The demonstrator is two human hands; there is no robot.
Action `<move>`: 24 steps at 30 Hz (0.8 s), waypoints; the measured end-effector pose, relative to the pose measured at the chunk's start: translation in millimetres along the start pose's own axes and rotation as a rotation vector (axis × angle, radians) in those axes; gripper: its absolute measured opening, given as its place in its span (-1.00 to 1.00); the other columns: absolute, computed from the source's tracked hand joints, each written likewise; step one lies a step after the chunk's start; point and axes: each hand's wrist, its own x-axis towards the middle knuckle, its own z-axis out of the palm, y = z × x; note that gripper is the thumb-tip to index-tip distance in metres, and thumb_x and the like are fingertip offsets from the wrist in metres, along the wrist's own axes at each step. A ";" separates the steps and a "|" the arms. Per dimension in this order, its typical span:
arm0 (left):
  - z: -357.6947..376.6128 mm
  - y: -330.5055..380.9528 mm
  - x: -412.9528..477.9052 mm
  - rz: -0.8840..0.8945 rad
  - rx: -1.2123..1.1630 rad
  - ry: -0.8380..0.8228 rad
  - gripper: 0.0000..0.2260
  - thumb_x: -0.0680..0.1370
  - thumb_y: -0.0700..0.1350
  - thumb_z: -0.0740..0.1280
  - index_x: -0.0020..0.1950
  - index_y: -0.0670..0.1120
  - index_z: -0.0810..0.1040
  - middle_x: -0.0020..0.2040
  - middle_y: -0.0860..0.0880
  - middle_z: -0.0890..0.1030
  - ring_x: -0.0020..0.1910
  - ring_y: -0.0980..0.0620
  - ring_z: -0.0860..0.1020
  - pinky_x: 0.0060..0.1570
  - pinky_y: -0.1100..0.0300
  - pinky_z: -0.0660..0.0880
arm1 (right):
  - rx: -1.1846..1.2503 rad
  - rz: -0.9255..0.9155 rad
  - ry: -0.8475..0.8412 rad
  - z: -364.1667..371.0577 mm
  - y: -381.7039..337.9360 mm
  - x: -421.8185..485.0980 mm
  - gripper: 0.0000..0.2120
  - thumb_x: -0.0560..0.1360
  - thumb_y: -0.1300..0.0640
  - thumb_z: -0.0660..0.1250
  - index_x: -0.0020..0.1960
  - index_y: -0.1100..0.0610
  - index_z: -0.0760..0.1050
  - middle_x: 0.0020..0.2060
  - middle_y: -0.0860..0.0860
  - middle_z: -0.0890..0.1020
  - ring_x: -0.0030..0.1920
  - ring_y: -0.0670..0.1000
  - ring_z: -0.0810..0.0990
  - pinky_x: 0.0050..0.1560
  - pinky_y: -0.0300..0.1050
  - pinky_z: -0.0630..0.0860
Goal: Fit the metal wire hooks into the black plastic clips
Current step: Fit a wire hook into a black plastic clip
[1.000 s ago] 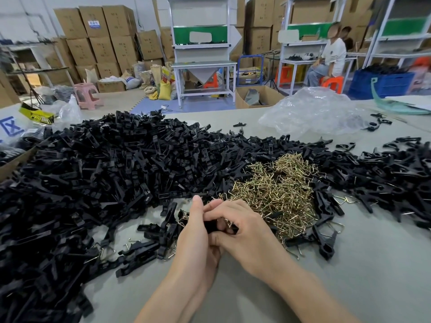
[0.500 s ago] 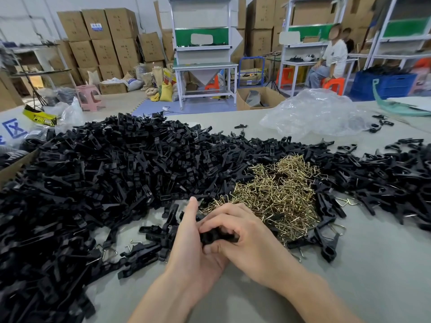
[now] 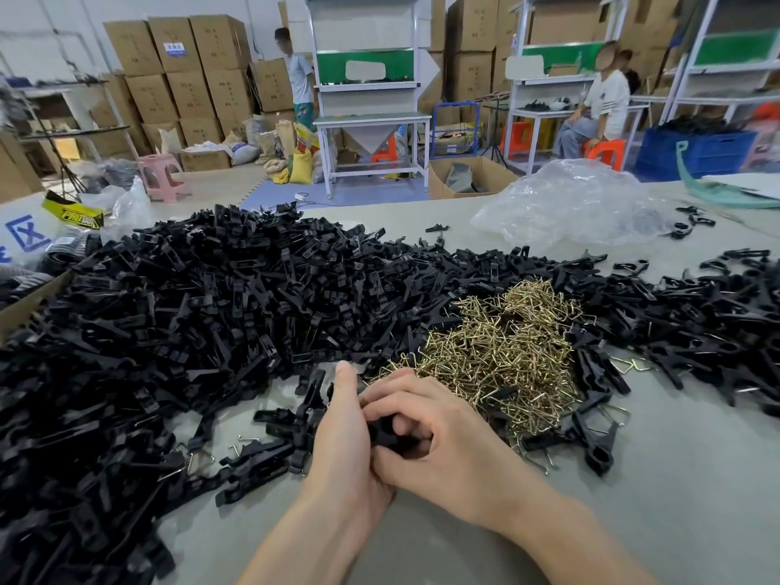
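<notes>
Grip: both hands meet over one black plastic clip (image 3: 387, 430), held just above the grey table (image 3: 633, 500).
Left hand (image 3: 344, 432): closed against the clip's left side with the thumb pointing up; its fingers are covered by the other hand.
Right hand (image 3: 443, 437): fingers curled over the clip from the right, knuckles up, clasping it firmly.
Held clip: only a short dark stretch shows between the two palms. Whether a wire hook already sits in it is hard to tell, since the fingers cover it.
Wire hooks (image 3: 498, 356): a loose heap of brass-coloured metal hooks lies just beyond and to the right of the grip, its near edge almost at the right knuckles.
Clip pile (image 3: 190, 314): a broad mound of black clips spreads beyond and far to the left of the grip.
Clips with hooks (image 3: 595, 437): a few lie to the right of the grip, near the heap's lower edge, wire loops showing.
Stray hook (image 3: 198, 460): a single wire triangle lies on the table left of the grip, among scattered clips.
Plastic bag (image 3: 565, 204): clear and crumpled, well beyond the grip to the right.
</notes>
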 end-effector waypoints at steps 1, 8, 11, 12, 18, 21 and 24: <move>0.1 -0.1 -0.8 0.002 0.023 -0.004 -0.43 0.60 0.33 0.15 0.02 -0.18 0.59 -0.42 -0.08 0.41 -0.45 -0.01 0.51 -0.22 0.06 0.54 | 0.002 -0.003 0.010 0.0 -0.1 -0.1 -0.76 0.45 0.08 0.41 0.11 -0.02 0.62 0.16 -0.21 0.57 0.13 0.01 0.52 0.07 -0.25 0.48; -3.6 3.9 -4.9 -0.011 0.087 -0.114 -0.42 0.55 0.33 0.23 -0.23 -0.19 0.61 -0.22 -0.17 0.51 -0.12 -0.15 0.56 -0.01 -0.02 0.58 | 0.012 -0.030 0.054 -4.1 -4.1 -0.1 -0.82 0.43 0.12 0.41 0.03 -0.04 0.57 0.10 -0.17 0.59 0.17 0.01 0.57 0.10 -0.25 0.46; -3.2 4.8 -6.9 -0.017 0.100 -0.133 -0.40 0.56 0.32 0.23 -0.28 -0.21 0.61 -0.23 -0.17 0.52 -0.14 -0.15 0.57 -0.01 -0.02 0.58 | 0.004 -0.038 0.061 -5.1 -4.2 0.4 -0.82 0.43 0.14 0.42 0.02 -0.02 0.57 0.07 -0.17 0.61 0.13 -0.02 0.58 0.04 -0.31 0.41; -2.6 3.8 -7.1 -0.010 0.101 -0.115 -0.41 0.57 0.31 0.22 -0.31 -0.20 0.59 -0.26 -0.16 0.51 -0.15 -0.14 0.56 -0.02 -0.02 0.57 | 0.000 -0.033 0.053 -4.3 -3.9 0.4 -0.82 0.43 0.13 0.42 0.02 -0.02 0.57 0.07 -0.17 0.60 0.08 -0.03 0.57 0.01 -0.32 0.40; 5.0 -0.9 -6.8 0.009 0.037 0.038 -0.42 0.63 0.26 0.16 -0.35 -0.16 0.55 -0.39 -0.13 0.46 -0.33 -0.09 0.51 -0.17 0.03 0.52 | -0.037 -0.005 0.006 1.1 -2.2 -0.4 -0.79 0.41 -0.02 0.39 0.05 -0.08 0.58 0.10 -0.19 0.55 -0.14 -0.03 0.48 -0.08 -0.34 0.37; 4.8 -1.3 -7.2 0.033 0.056 0.050 -0.38 0.64 0.26 0.14 -0.41 -0.14 0.57 -0.42 -0.12 0.45 -0.42 -0.06 0.50 -0.31 0.09 0.51 | -0.026 0.006 -0.004 0.9 -2.8 -0.5 -0.77 0.39 -0.03 0.38 0.05 -0.09 0.59 0.12 -0.20 0.56 -0.17 -0.07 0.45 -0.09 -0.36 0.36; 3.8 -1.6 -7.5 0.049 0.088 0.038 -0.32 0.65 0.27 0.11 -0.52 -0.09 0.57 -0.47 -0.10 0.42 -0.51 -0.02 0.48 -0.46 0.13 0.50 | -0.009 0.004 -0.005 1.5 -4.2 -0.6 -0.76 0.38 -0.03 0.38 0.04 -0.07 0.60 0.12 -0.19 0.56 -0.18 -0.09 0.46 -0.10 -0.37 0.37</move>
